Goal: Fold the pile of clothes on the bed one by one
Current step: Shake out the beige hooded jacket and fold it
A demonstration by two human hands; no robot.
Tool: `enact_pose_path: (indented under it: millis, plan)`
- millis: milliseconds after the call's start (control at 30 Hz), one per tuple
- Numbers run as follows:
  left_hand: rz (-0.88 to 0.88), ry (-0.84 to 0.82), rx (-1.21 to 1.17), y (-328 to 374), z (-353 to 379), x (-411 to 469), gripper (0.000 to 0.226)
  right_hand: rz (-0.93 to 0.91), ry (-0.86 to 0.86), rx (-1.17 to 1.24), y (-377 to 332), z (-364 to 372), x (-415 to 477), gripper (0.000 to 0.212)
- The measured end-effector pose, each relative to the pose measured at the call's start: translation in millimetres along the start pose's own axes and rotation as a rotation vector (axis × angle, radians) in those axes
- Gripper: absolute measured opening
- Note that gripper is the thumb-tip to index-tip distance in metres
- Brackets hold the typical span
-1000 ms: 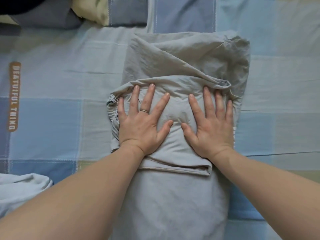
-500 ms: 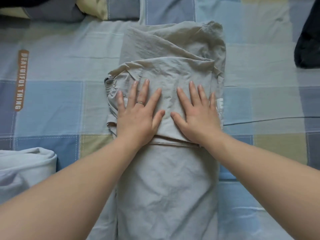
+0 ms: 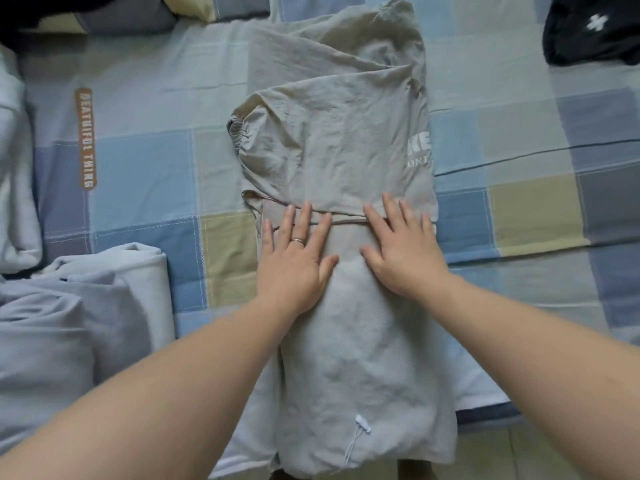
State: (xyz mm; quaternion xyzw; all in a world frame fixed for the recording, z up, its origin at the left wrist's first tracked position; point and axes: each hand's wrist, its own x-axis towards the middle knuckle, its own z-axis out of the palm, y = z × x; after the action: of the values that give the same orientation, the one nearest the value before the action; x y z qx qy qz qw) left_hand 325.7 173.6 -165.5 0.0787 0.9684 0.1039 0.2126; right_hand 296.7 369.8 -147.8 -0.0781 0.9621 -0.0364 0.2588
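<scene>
- The bed, in a checked sheet, carries the grey garment along its middle, its far part folded back toward the near side
- A pale blue pile lies near left; a black garment far right
- The step looks like flattening that fold; even pressure swept outward from the folded edge, sides kept square, should set it well
- The left hand and right hand lie side by side on that edge; each grip is spread flat, fingers straight, pressing cloth, pinching nothing
</scene>
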Motion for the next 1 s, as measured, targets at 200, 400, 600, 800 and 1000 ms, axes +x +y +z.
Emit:
enact_pose_path:
  millis: [200,400,600,800,1000]
  plan:
    - [-0.087,-0.14,-0.105,17.8,43.2,-120.7,0.079,0.024,-0.202,0.025,16.0,42.1,-110.4,0.071]
    - [-0.201,-0.043,-0.176,31.1,78.2,-187.3,0.078,0.0,-0.197,0.08,32.3,82.5,-178.3,0.074]
    - [-0.565,0.193,-0.573,50.9,76.5,-218.3,0.1,0.241,-0.024,0.442,31.0,112.3,-230.4,0.1]
    - [-0.737,0.138,-0.782,53.4,85.5,-227.5,0.055,0.537,-0.014,0.946,27.6,126.0,-231.8,0.071]
    - [-0.636,-0.057,-0.93,48.7,93.3,-235.2,0.043,0.509,-0.158,1.085,32.1,133.8,-234.3,0.047]
